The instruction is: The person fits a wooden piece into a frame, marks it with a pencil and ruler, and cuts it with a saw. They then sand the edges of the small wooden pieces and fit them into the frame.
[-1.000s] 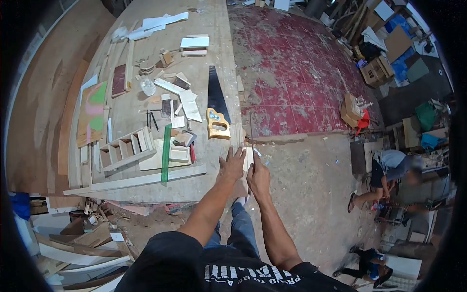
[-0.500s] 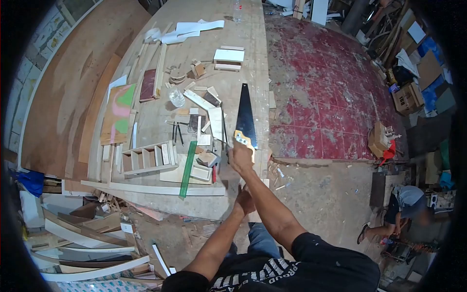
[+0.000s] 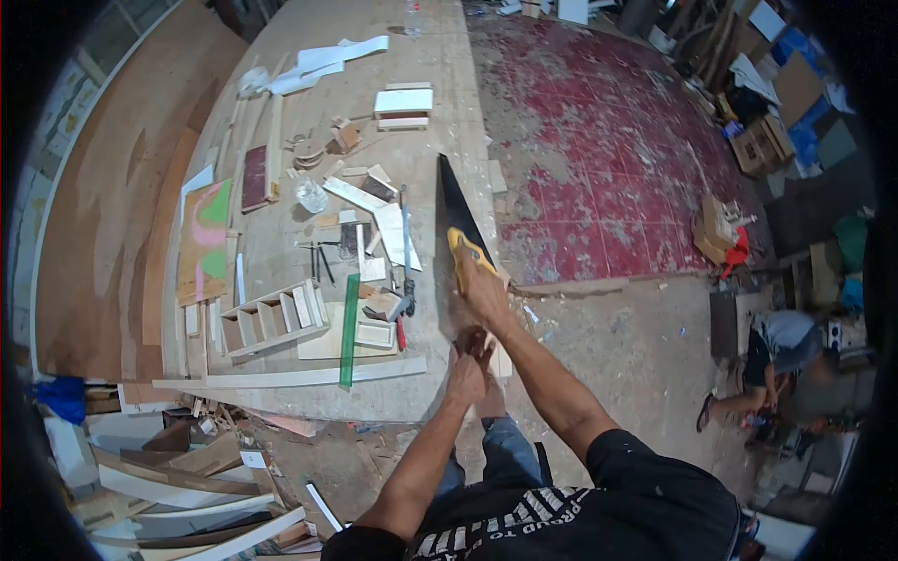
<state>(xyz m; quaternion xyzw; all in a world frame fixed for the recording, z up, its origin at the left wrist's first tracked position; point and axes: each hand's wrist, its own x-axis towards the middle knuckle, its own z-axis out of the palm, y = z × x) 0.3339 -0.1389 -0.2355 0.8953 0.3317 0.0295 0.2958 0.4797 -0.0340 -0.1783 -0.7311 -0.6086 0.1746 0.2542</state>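
My right hand (image 3: pixel 483 289) is wrapped round the yellow handle of a handsaw (image 3: pixel 456 198). The saw's dark blade points away from me along the table's right edge, tilted so that it looks narrow. Closer to my body, my left hand (image 3: pixel 470 363) is at the table's near right corner, its fingers bent and partly shadowed. A pale piece of wood (image 3: pixel 503 362) shows beside these fingers, and my left hand appears to grip it. My right forearm hides part of this wood. Left of the saw lie a hammer (image 3: pixel 409 292) and a green straightedge (image 3: pixel 349 332).
The worktable (image 3: pixel 440 56) holds a compartmented wooden box (image 3: pixel 274 321), wood offcuts, a clear jar (image 3: pixel 311 194) and a small white-topped box (image 3: pixel 404 101). Curved boards (image 3: pixel 178 477) are stacked at lower left. Another person (image 3: pixel 781 351) crouches at right, near the red floor (image 3: pixel 599 150).
The saw has tilted from lying broad side up to nearly edge-on. My right hand has shifted right with it, and my left hand has moved forward. The whole view has shifted slightly.
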